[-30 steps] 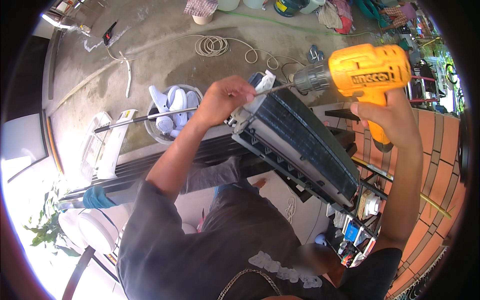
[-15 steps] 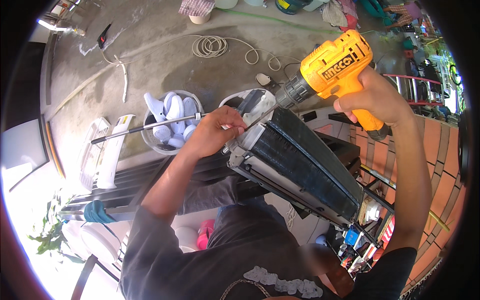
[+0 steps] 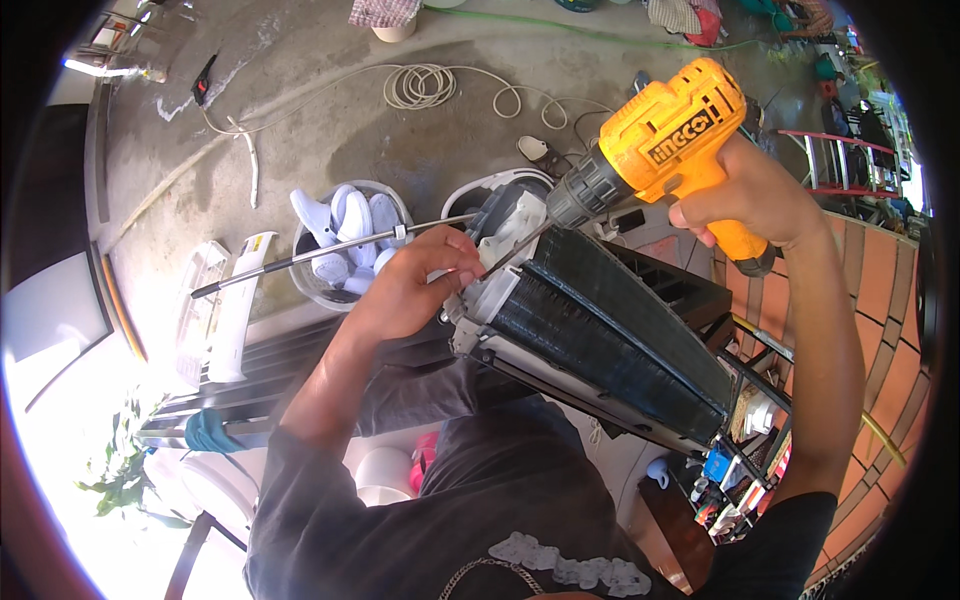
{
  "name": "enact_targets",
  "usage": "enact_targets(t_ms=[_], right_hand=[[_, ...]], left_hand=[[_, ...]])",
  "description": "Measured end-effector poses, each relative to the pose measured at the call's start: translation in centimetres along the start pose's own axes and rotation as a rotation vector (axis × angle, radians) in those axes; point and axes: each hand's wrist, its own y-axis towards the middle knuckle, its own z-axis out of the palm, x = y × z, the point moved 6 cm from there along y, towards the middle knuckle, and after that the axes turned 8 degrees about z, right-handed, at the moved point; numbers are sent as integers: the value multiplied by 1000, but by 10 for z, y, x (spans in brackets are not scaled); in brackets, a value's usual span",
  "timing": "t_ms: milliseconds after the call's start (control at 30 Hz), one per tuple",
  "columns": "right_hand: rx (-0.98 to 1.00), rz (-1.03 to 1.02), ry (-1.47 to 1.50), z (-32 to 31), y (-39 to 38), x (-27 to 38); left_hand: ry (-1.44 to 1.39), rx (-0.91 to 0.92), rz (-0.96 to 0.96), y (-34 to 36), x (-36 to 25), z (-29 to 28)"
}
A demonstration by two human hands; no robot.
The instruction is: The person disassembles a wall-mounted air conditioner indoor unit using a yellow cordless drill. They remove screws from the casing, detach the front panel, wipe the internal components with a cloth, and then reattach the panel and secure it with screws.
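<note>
My right hand (image 3: 752,195) is wrapped round the handle of a yellow cordless drill (image 3: 665,135), its finger by the trigger. A long thin screwdriver bit (image 3: 517,248) runs from the black chuck down and left to my left hand (image 3: 415,280). The thumb and forefinger of that hand are pinched together at the bit's tip; any screw there is hidden. Just under the bit lies the pale end housing of an air conditioner indoor unit (image 3: 620,330), tilted, with dark finned coils exposed along its length.
A tub of white clogs (image 3: 345,235) stands ahead left, with a silver pole (image 3: 310,257) across it. White plastic covers (image 3: 235,305) lean further left. Coiled hose (image 3: 420,87) lies on the concrete. Brick-patterned paving (image 3: 860,300) and a red ladder (image 3: 845,165) are at right.
The view has shifted slightly, and the unit shows a little lower. My left hand has moved slightly left and down, still pinched at the bit's tip. The drill keeps nearly the same pose.
</note>
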Motion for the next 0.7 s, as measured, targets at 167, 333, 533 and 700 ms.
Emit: enact_targets(t_ms=[167,333,533,700], right_hand=[[40,-25,-44,1,1,8],[51,-17,-91,7,0,15],[74,-30,-147,9,1,23],[72,-29,-165,11,0,27]], left_hand=[[11,-2,5,-7,-10,-1],[23,-5,-28,-12,-13,-3],[47,14,-36,-11,-16,-3],[24,49,-39,-10,-13,-3]])
